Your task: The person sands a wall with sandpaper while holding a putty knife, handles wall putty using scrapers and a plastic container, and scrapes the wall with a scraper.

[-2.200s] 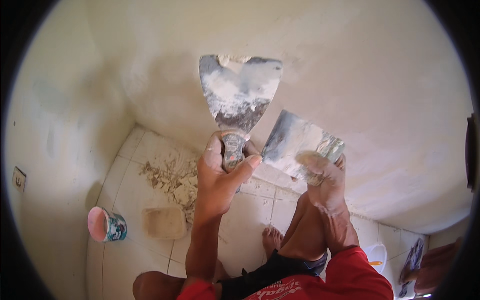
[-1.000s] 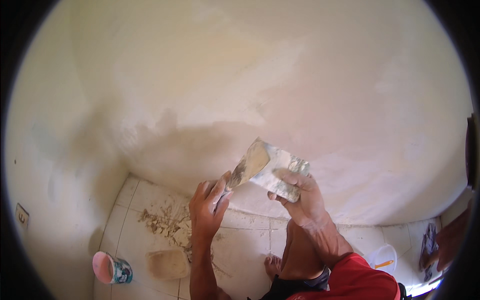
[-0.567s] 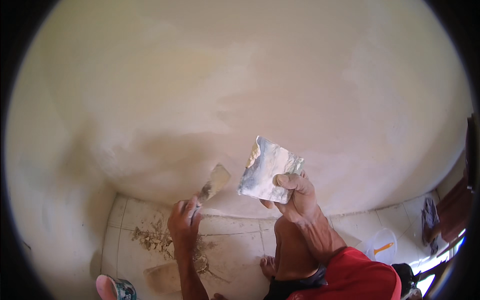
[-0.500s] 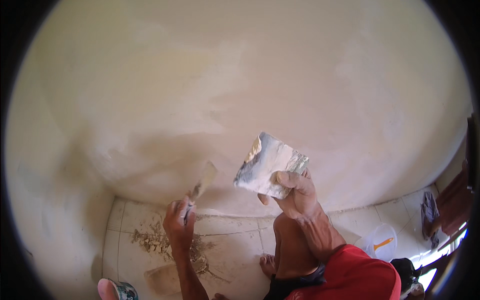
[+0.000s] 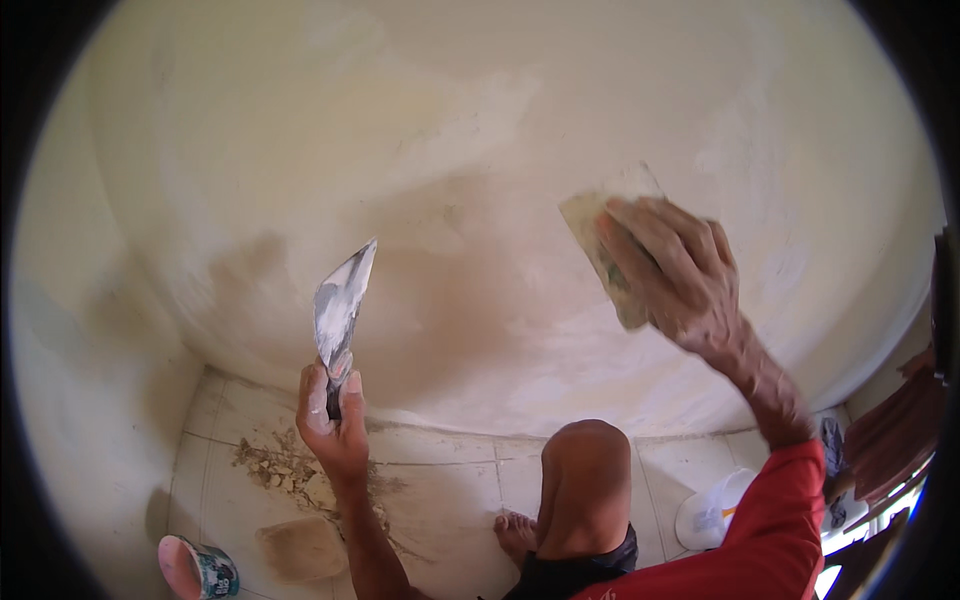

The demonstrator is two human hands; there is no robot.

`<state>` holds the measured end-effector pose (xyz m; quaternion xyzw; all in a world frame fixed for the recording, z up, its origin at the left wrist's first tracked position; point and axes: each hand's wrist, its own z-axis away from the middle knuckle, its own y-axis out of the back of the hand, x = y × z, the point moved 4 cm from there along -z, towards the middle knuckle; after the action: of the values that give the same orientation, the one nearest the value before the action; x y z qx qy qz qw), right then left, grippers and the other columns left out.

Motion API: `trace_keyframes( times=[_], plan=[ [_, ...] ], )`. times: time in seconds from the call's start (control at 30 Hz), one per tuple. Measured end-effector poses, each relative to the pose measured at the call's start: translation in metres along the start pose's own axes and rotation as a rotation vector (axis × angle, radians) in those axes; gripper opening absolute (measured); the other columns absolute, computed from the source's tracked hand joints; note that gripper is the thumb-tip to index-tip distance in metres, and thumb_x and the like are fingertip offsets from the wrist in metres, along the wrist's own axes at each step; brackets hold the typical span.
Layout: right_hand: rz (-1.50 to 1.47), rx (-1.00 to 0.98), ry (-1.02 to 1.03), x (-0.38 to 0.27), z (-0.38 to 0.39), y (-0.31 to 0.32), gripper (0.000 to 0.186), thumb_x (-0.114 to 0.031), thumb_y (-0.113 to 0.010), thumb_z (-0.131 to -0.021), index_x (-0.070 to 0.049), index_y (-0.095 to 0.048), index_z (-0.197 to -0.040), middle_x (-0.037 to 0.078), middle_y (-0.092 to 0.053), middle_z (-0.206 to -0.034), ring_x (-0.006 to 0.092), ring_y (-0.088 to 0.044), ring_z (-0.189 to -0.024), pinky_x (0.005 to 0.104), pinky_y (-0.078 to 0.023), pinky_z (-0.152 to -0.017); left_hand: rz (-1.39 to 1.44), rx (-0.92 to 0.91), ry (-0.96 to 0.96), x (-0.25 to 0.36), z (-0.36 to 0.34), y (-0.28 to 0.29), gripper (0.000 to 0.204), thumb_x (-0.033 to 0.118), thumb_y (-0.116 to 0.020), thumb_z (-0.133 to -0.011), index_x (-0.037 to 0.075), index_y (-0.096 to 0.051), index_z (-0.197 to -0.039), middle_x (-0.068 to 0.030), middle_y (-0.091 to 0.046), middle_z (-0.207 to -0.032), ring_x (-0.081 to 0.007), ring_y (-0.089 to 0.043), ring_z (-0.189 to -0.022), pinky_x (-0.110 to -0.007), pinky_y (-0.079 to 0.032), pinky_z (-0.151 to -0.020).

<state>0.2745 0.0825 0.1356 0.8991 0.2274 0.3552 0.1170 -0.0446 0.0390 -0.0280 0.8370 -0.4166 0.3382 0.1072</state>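
Observation:
In my left hand [image 5: 335,420] is a putty knife [image 5: 340,305], its handle gripped between thumb and fingers and its blade pointing up. White filler smears cover the blade. My right hand [image 5: 680,265], farther right and higher, grips a flat rectangular scraper plate [image 5: 592,225], fingers spread over its back. The plate lies at or very near the wall [image 5: 480,300]; whether it touches cannot be made out. Pale, uneven patches of filler mark the wall, and the shadow of my arms falls on it.
Crumbled debris [image 5: 285,465] lies on the tiled floor [image 5: 440,480] near the wall's foot, beside a brownish flat piece [image 5: 300,550]. At lower left stands a paint tub [image 5: 198,570]. A white bucket [image 5: 700,520] sits right of my bent knee [image 5: 588,470]. Dark red cloth [image 5: 890,440] hangs at far right.
My right hand has turned over and carried the scraper plate up and right toward the wall. The putty knife in my left hand has shifted left and now shows its smeared blade upright.

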Motion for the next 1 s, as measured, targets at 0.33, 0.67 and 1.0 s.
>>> trace_keyframes(
  times=[0.33,0.67,1.0],
  plan=[
    [0.214,-0.082,0.343,0.055,-0.033,-0.041,0.061,-0.001,-0.069,-0.075,-0.011,-0.059,-0.134,0.002,-0.045,-0.146,0.0202,-0.048,-0.128,0.0396,-0.047,-0.089,0.060,-0.125,0.129,0.002,0.004,-0.015,0.029,-0.003,-0.060,-0.088,-0.007,-0.059,-0.118,-0.0026,-0.050,-0.091,-0.0088,-0.045,-0.078,-0.022,-0.040,-0.069],
    [0.278,-0.195,0.049,0.066,0.046,0.009,0.059,-0.008,-0.070,-0.079,-0.012,-0.057,-0.136,0.006,-0.052,-0.138,0.0250,-0.053,-0.122,0.0389,-0.047,-0.091,0.059,-0.069,0.120,0.000,0.008,0.001,0.018,0.001,-0.061,-0.092,-0.005,-0.059,-0.109,-0.0017,-0.052,-0.091,-0.0088,-0.047,-0.081,-0.021,-0.040,-0.073],
    [0.349,0.004,-0.146,0.021,-0.016,-0.026,0.052,-0.007,-0.065,-0.083,-0.014,-0.058,-0.134,-0.001,-0.052,-0.141,0.0206,-0.048,-0.126,0.0417,-0.038,-0.096,0.116,-0.123,0.054,0.015,0.009,-0.010,0.015,-0.001,-0.059,-0.092,-0.006,-0.060,-0.107,-0.0012,-0.054,-0.092,-0.0076,-0.047,-0.081,-0.021,-0.041,-0.073]
  ],
)
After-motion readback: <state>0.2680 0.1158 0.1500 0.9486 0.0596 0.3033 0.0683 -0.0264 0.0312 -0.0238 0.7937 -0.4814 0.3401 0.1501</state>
